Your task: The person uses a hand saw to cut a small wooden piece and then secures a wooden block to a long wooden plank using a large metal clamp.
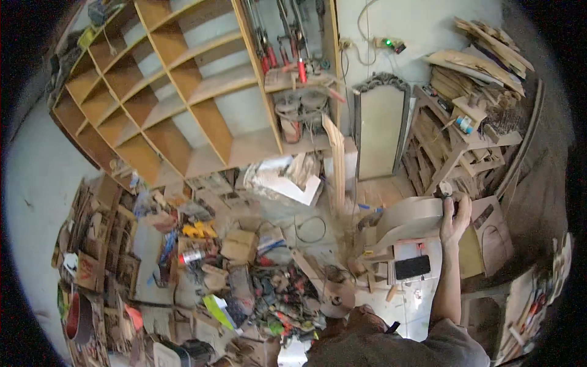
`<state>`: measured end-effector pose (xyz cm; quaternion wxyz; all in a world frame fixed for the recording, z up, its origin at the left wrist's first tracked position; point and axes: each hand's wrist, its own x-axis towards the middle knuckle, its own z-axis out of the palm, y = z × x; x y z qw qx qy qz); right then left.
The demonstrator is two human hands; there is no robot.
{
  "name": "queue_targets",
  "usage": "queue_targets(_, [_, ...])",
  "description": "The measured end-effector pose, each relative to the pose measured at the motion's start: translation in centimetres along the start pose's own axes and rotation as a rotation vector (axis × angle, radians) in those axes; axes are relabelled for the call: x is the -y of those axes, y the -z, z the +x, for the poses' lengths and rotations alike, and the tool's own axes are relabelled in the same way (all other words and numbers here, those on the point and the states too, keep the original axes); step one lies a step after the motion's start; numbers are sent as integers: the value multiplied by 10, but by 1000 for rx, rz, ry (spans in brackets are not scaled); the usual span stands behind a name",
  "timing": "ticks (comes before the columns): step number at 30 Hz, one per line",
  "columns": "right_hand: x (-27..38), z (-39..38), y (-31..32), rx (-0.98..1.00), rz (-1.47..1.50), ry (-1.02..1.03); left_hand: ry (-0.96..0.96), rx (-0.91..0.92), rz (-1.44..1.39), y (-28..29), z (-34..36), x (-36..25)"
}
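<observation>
My right arm reaches forward to a cream-coloured machine housing (411,215) with a rounded top. At the housing's right end my right hand (455,217) is closed, its fingers curled round a small dark part that I cannot make out. A small pale round piece (446,188) sits just beyond the fingertips. Below the housing, left of my forearm, is a black rectangular panel (413,266). My left hand does not show; my dark-clothed shoulder fills the lower edge.
An open wooden shelf unit (229,131) lines the far wall beside a dark-framed mirror or panel (382,131). Long wooden strips (336,162) lean near the machine. Jumbled tools (275,293) cover the floor at left. Stacked boards (480,70) and a wooden rack (449,144) stand at right.
</observation>
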<state>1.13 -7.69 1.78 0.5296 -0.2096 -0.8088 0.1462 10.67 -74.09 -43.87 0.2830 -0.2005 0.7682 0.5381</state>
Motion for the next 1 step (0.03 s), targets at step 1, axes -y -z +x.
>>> queue_targets(1, [3, 1, -9, -17, 14, 9, -18, -14, 1, 26, -12, 4])
